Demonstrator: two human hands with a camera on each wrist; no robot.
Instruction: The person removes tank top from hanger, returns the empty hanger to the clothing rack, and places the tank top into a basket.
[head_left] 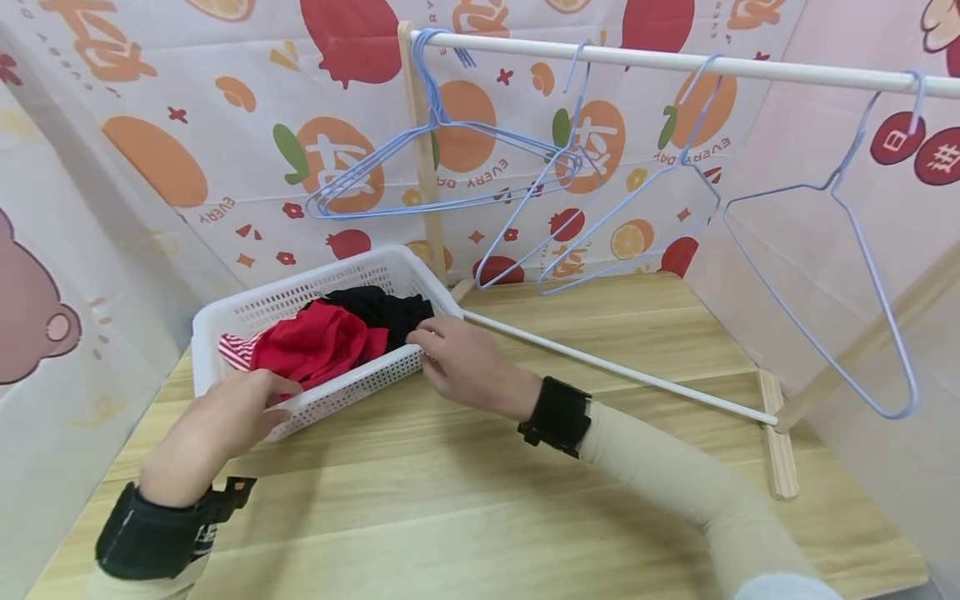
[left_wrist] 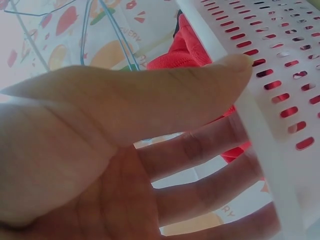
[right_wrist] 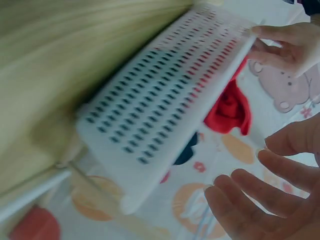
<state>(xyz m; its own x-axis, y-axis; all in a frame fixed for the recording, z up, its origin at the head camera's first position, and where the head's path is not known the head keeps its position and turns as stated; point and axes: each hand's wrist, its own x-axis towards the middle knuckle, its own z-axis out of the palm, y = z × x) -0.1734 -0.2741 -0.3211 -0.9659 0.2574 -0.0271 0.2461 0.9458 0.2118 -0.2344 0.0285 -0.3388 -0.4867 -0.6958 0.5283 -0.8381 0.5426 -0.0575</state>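
A white plastic laundry basket [head_left: 352, 385] with slotted walls stands at the left of the wooden table. Inside lie a bunched red garment [head_left: 322, 342], a black garment [head_left: 382, 310] and a red-and-white striped piece of cloth [head_left: 238, 350]. My left hand [head_left: 225, 417] grips the basket's front rim, thumb outside and fingers inside, as the left wrist view [left_wrist: 145, 130] shows. My right hand [head_left: 468, 358] is by the basket's right front corner; in the right wrist view its loosely bent fingers [right_wrist: 255, 195] stand apart from the rim and hold nothing.
A drying rack with a white top rail [head_left: 645, 58] stands behind and to the right, its lower white bar [head_left: 615, 367] near the tabletop. Several blue hangers [head_left: 435, 125] bunch at its left; three more, including one at the right [head_left: 832, 187], hang spaced out. Fruit-patterned cloth covers the wall.
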